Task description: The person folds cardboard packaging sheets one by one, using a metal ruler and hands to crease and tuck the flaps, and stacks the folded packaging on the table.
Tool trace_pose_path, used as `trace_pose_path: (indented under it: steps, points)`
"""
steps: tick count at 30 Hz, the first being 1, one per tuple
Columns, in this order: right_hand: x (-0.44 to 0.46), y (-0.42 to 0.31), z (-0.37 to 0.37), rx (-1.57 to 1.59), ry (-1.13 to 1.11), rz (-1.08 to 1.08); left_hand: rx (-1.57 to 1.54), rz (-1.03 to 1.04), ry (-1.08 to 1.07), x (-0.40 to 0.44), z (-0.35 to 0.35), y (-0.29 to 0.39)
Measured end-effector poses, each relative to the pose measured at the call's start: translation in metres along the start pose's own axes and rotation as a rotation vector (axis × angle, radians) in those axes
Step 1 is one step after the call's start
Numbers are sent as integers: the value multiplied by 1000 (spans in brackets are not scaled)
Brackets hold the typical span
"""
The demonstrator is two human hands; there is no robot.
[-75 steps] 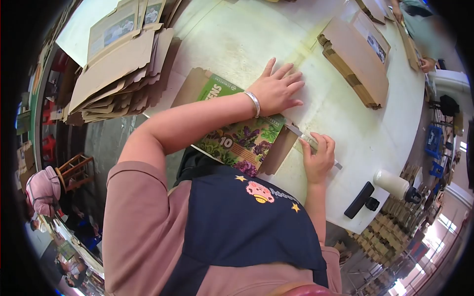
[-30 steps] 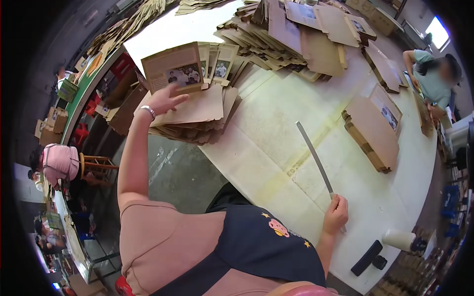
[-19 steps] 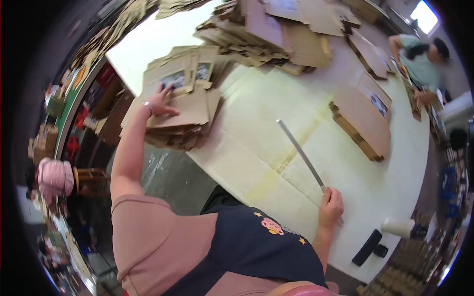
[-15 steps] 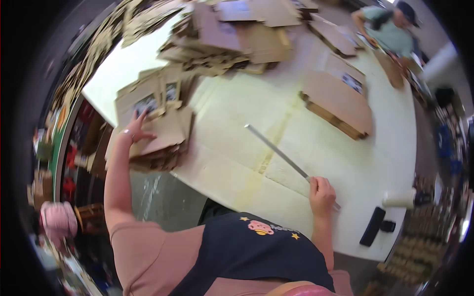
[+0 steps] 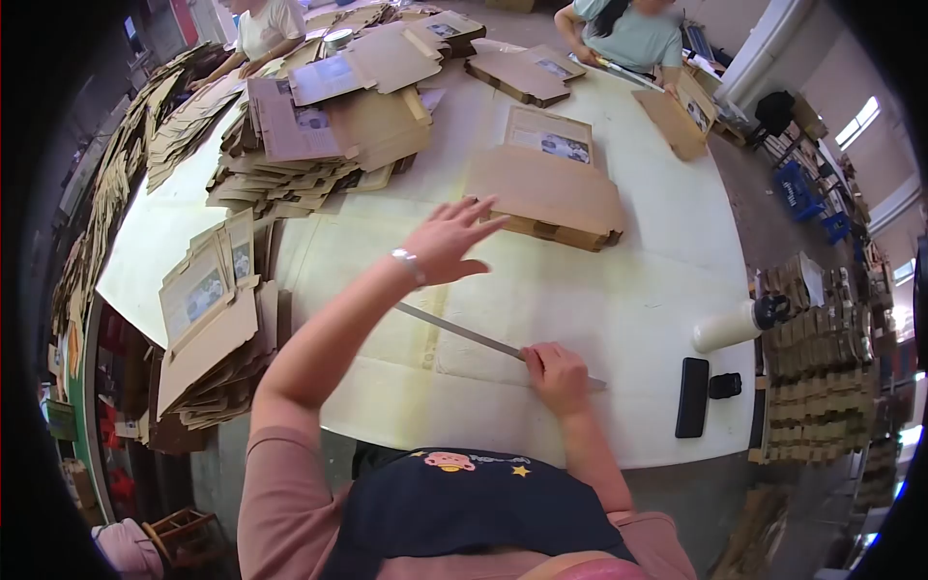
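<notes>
In the head view, my right hand (image 5: 559, 375) is closed around a long flat grey metal strip (image 5: 474, 336), which slants across the white tabletop. My left hand (image 5: 447, 242), with a metal band at the wrist, hovers over the table with its fingers spread and nothing in them. Just beyond its fingertips lies a neat stack of flat brown cardboard pieces (image 5: 556, 188), the top one bearing a printed picture. My left forearm hides part of the table and probably the strip's far end. A looser pile of cardboard (image 5: 208, 319) rests at the table's left edge.
A big heap of cardboard (image 5: 300, 135) covers the back left. A black phone (image 5: 691, 398), a small black object (image 5: 725, 386) and a white bottle (image 5: 725, 329) are at the right. Across the table, one person (image 5: 628, 43) handles cardboard; another person (image 5: 271, 29) stands far left.
My left hand has left the left-hand cardboard pile and swung right, toward the neat stack. The right hand keeps its hold on the metal strip. The view has shifted to the right.
</notes>
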State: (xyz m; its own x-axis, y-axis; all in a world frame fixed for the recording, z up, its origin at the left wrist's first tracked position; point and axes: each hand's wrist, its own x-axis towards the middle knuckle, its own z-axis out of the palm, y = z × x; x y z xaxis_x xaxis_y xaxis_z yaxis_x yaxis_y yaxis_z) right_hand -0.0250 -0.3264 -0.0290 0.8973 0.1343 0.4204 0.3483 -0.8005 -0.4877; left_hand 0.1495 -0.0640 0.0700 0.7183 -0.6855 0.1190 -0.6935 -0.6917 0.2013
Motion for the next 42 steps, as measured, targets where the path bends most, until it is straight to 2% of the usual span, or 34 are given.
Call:
trace_pose_path:
  steps: [3, 5, 6, 8, 12, 14, 16, 20, 21, 24, 26, 30, 31, 33, 35, 37, 38, 40, 42]
  points:
    - [0, -2, -1, -12, -3, -6, -1, -18, 44, 59, 40, 15]
    - [0, -2, -2, -17, 0, -14, 68, -191, 157, 83, 66, 19]
    - [0, -2, -3, -27, -16, -3, 69, -190, 166, 85, 71, 19]
    - [2, 0, -4, -37, -29, 6, 228, -197, 68, 86, 82, 18]
    - [0, -6, -3, -5, 10, 24, 326, -130, 21, 66, 72, 22]
    - [1, -4, -4, -8, 11, 37, 248, -64, 344, 34, 65, 25]
    - [-1, 0, 0, 21, -2, 32, 171, -67, 565, -16, 17, 43]
    - [0, -6, -4, -129, 5, 155, 217, -89, 826, -98, -21, 67]
    - [0, 1, -2, -183, 76, 145, 242, -109, 831, -119, -24, 73]
    - [1, 21, -2, -262, 154, 188, 323, -124, 782, -175, -18, 86]
    - [3, 32, -6, -294, 151, 230, 241, -1, 605, -202, -6, 93]
    - [3, 36, -17, -137, 121, 365, -84, -65, -1, -240, 36, 82]
    - [5, 32, -23, -48, 106, 422, -104, -94, -5, -239, 37, 79]
    - [6, 28, -40, -16, 89, 420, -240, -112, 129, -231, 40, 70]
    - [3, 22, -66, 21, -13, 365, -241, -179, 221, -215, 58, 57]
    - [6, 9, -94, -15, -94, 375, -109, -222, 254, -190, 65, 50]
    - [6, 11, -108, -61, -166, 356, -126, -238, 252, -181, 72, 44]
    - [6, 16, -138, -121, -260, 333, 47, -156, 106, -169, 89, 34]
    - [4, 25, -166, -243, -339, 317, 14, -126, 79, -166, 92, 23]
